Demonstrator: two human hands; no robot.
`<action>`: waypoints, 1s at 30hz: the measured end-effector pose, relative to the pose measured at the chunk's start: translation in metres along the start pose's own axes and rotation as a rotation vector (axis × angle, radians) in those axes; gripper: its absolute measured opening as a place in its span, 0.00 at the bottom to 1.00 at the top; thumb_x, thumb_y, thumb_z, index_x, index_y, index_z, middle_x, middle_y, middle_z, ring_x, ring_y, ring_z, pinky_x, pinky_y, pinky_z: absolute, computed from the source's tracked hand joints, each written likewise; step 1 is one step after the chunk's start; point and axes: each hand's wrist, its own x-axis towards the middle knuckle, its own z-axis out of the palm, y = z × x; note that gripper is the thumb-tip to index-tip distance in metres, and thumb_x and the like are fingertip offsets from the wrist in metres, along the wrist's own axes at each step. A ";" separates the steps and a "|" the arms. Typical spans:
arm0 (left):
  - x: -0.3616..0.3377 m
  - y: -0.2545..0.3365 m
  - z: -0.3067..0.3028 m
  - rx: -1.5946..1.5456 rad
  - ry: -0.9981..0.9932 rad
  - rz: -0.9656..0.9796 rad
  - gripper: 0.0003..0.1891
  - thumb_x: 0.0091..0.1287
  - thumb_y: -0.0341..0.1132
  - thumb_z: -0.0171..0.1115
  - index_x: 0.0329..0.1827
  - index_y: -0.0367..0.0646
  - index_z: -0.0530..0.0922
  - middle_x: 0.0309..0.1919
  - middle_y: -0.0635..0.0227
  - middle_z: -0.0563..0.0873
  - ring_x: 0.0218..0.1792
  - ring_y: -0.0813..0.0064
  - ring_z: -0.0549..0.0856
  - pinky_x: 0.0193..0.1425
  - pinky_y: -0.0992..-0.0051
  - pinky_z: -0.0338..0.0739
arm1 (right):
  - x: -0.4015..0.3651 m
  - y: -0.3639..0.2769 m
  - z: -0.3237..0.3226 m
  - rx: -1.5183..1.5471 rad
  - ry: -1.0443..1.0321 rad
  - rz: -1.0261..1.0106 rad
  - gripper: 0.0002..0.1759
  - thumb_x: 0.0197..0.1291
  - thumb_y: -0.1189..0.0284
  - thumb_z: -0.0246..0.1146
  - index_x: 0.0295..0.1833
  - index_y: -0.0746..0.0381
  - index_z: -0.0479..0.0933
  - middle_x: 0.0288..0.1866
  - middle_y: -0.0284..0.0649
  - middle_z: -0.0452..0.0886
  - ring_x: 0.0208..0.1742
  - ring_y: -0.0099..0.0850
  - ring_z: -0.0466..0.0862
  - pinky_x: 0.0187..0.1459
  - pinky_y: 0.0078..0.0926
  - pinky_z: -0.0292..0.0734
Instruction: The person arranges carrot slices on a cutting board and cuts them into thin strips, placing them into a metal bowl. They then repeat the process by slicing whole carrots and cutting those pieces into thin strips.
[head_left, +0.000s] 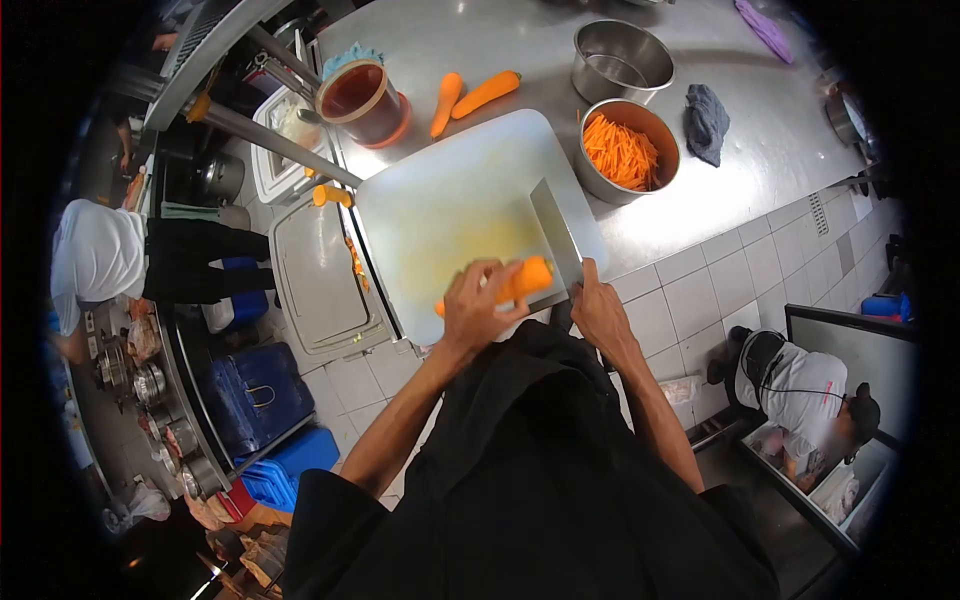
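Observation:
My left hand (pixel 477 305) is closed over a thick peeled carrot (pixel 527 279) low on the white cutting board (pixel 430 220). The carrot's blunt end points to the right, toward the blade. In my right hand (pixel 597 308) is the handle of a wide cleaver (pixel 556 228), its blade tilted over the board's right side. Two more peeled carrots, one upright (pixel 446 104) and one slanted (pixel 487 95), lie beyond the board. A steel pot of shredded carrot (pixel 622 152) stands just right of the board.
Behind that pot is another steel pot (pixel 623 60), with a dark cloth (pixel 706 124) to the right. A brown-red tub (pixel 362 103) stands at the back left. A lidded bin (pixel 325 280) sits left of the board. One person (pixel 110 250) is at left, another (pixel 800 390) bends at right.

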 end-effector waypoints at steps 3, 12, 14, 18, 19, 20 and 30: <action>0.018 -0.045 0.022 0.030 -0.092 -0.028 0.27 0.54 0.37 0.78 0.61 0.53 0.85 0.49 0.68 0.83 0.46 0.65 0.84 0.51 0.63 0.78 | 0.000 -0.002 0.001 -0.019 -0.013 -0.007 0.17 0.72 0.80 0.56 0.60 0.71 0.60 0.23 0.64 0.78 0.29 0.68 0.79 0.32 0.64 0.68; 0.029 -0.057 0.045 0.004 -0.037 -0.015 0.15 0.63 0.39 0.72 0.53 0.48 0.86 0.47 0.66 0.82 0.49 0.61 0.82 0.53 0.61 0.73 | -0.022 -0.067 -0.019 -0.068 -0.098 0.176 0.27 0.62 0.83 0.53 0.68 0.69 0.62 0.35 0.68 0.82 0.39 0.69 0.83 0.44 0.65 0.75; 0.032 -0.057 0.062 0.030 -0.010 -0.034 0.12 0.65 0.37 0.70 0.51 0.48 0.86 0.46 0.66 0.82 0.48 0.61 0.81 0.51 0.60 0.72 | -0.027 -0.070 -0.017 -0.126 -0.119 0.177 0.28 0.62 0.83 0.52 0.69 0.67 0.63 0.42 0.69 0.83 0.41 0.69 0.83 0.45 0.63 0.77; 0.033 -0.055 0.068 0.082 0.009 -0.028 0.07 0.69 0.34 0.65 0.47 0.49 0.85 0.44 0.66 0.81 0.45 0.61 0.81 0.46 0.60 0.71 | -0.035 -0.069 -0.017 -0.186 -0.150 0.187 0.28 0.63 0.81 0.51 0.70 0.66 0.63 0.44 0.68 0.83 0.42 0.69 0.84 0.46 0.63 0.79; 0.033 -0.053 0.067 0.076 0.007 -0.029 0.07 0.69 0.34 0.65 0.47 0.49 0.85 0.44 0.66 0.81 0.45 0.61 0.81 0.46 0.60 0.71 | -0.035 -0.073 -0.021 -0.174 -0.189 0.206 0.27 0.64 0.80 0.51 0.70 0.66 0.62 0.44 0.68 0.83 0.42 0.69 0.84 0.46 0.63 0.78; 0.033 -0.052 0.066 0.085 0.009 -0.023 0.07 0.68 0.34 0.65 0.47 0.50 0.85 0.44 0.67 0.81 0.44 0.62 0.81 0.45 0.60 0.71 | -0.036 -0.076 -0.025 -0.162 -0.228 0.225 0.26 0.65 0.79 0.50 0.70 0.66 0.62 0.44 0.68 0.83 0.43 0.69 0.84 0.46 0.64 0.78; 0.035 -0.051 0.070 0.121 -0.002 -0.027 0.09 0.66 0.35 0.66 0.48 0.52 0.84 0.43 0.68 0.80 0.44 0.62 0.81 0.43 0.60 0.71 | -0.014 -0.055 -0.001 -0.145 -0.200 0.172 0.13 0.65 0.81 0.49 0.55 0.65 0.61 0.38 0.65 0.82 0.41 0.68 0.84 0.44 0.64 0.78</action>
